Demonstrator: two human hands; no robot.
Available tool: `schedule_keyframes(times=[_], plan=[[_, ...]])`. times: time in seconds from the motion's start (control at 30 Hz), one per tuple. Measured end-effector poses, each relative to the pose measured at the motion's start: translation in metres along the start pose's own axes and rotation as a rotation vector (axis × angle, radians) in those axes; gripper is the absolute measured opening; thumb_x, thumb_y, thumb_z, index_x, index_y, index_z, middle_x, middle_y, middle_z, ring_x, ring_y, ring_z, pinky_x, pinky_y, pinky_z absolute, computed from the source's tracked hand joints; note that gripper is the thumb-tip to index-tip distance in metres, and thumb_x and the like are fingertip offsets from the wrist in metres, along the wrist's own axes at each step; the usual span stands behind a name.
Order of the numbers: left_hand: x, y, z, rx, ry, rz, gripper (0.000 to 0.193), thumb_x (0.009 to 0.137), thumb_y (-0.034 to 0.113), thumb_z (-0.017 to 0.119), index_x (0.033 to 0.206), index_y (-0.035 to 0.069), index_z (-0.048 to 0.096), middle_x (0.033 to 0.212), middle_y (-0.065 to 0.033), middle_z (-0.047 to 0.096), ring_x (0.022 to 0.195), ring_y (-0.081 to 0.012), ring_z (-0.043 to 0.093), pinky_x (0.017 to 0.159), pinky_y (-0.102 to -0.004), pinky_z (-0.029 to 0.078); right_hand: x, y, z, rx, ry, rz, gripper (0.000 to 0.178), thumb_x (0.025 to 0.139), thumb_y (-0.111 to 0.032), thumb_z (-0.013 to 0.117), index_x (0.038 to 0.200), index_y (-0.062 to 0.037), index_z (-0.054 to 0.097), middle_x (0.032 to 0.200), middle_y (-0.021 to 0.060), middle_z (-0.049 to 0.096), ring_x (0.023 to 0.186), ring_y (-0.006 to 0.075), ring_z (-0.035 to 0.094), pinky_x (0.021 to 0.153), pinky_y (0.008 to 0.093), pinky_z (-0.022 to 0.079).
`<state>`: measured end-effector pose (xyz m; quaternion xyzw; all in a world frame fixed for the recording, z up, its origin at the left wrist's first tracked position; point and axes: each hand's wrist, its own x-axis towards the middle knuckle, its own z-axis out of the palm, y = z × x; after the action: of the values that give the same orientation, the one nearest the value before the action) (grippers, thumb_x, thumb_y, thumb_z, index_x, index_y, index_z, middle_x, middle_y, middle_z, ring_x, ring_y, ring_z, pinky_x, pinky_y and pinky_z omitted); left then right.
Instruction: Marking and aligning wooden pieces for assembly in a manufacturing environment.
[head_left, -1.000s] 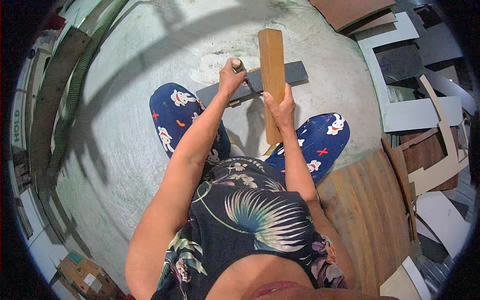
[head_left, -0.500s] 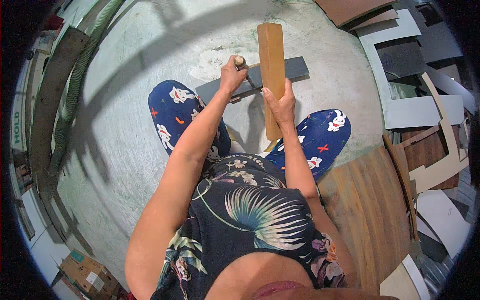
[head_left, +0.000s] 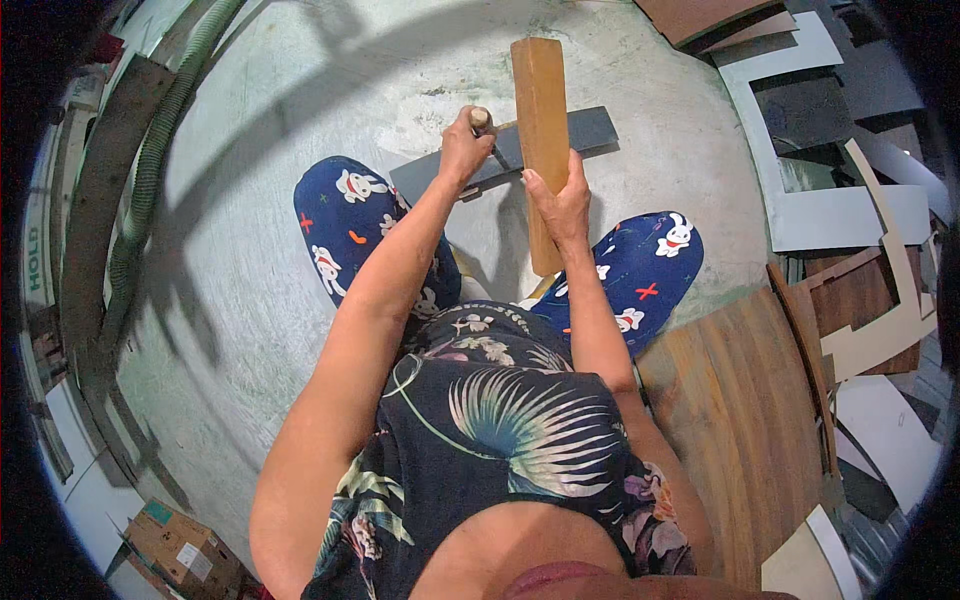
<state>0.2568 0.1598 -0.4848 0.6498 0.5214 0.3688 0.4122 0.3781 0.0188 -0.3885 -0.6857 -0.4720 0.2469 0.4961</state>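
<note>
My left hand (head_left: 464, 148) is wrapped round the pale wooden handle (head_left: 480, 118) of a chisel, held upright over a dark grey board (head_left: 585, 133). Its thin dark shaft points down at the board; the tip is too small to make out. In my right hand (head_left: 563, 205) is a long, thick yellow-brown wooden block (head_left: 541, 105), gripped toward its near end. The block stands close to the right of the chisel, apart from its handle, and hides part of the board. That board lies slanted in front of my bent knees.
A brown wood-grain panel (head_left: 745, 420) lies at my right, beside stacked white, tan and dark offcuts (head_left: 850, 218). On the left are a ribbed green hose (head_left: 150, 180) and a long dark plank (head_left: 110, 190). A cardboard box (head_left: 180, 545) sits at the lower left.
The wooden block has shifted slightly up and left in the picture with my right hand. My left hand and the chisel have barely moved, and the board lies as before.
</note>
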Motion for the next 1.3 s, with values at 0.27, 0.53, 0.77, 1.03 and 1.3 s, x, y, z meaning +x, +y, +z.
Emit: schedule_keyframes(times=[0.27,0.53,0.77,1.03,1.3], plan=[[-0.004,0.006,-0.002,0.01,0.006,0.026,0.032,0.075,0.007,0.068,0.106,0.002,0.061,0.091,-0.0158,0.071,0.086,-0.026,0.071,0.077,-0.0375,0.055,-0.001,-0.007,-0.001,-0.013,-0.018,-0.017,0.051,0.078,-0.022,0.075,0.119,-0.0017,0.052,0.105,0.0193,0.067,0.098,0.0318,0.067,0.084,0.0399,0.053],[-0.009,0.017,0.001,-0.045,-0.033,0.05,0.037,0.078,0.007,0.065,0.114,0.002,0.058,0.095,-0.019,0.071,0.092,-0.0318,0.07,0.081,-0.0391,0.054,-0.003,-0.011,0.006,-0.261,-0.216,0.083,0.054,0.077,-0.023,0.074,0.121,-0.0027,0.05,0.107,0.0237,0.066,0.099,0.0413,0.065,0.083,0.046,0.052],[-0.008,0.008,-0.004,0.097,-0.077,0.051,0.033,0.077,0.011,0.067,0.108,0.002,0.058,0.09,-0.0199,0.07,0.087,-0.0352,0.069,0.078,-0.0414,0.054,-0.005,-0.01,0.004,-0.048,-0.075,-0.087,0.049,0.078,-0.021,0.075,0.116,-0.0032,0.052,0.101,0.0204,0.067,0.096,0.0375,0.067,0.082,0.0435,0.052],[0.013,0.001,-0.016,0.057,0.034,0.005,0.029,0.076,0.016,0.074,0.1,0.005,0.064,0.093,-0.0139,0.072,0.088,-0.0251,0.07,0.079,-0.0364,0.053,0.0,0.002,-0.003,0.001,0.065,-0.084,0.047,0.078,-0.022,0.075,0.115,-0.0008,0.053,0.099,0.0184,0.067,0.093,0.0306,0.068,0.08,0.0391,0.053],[0.005,0.001,-0.007,0.045,-0.039,0.008,0.03,0.078,0.014,0.073,0.103,0.003,0.062,0.092,-0.0136,0.071,0.086,-0.0247,0.071,0.077,-0.0365,0.055,0.0,-0.003,-0.002,-0.015,0.047,-0.084,0.049,0.078,-0.023,0.075,0.115,0.0005,0.053,0.099,0.0193,0.067,0.092,0.0306,0.068,0.08,0.0391,0.053]])
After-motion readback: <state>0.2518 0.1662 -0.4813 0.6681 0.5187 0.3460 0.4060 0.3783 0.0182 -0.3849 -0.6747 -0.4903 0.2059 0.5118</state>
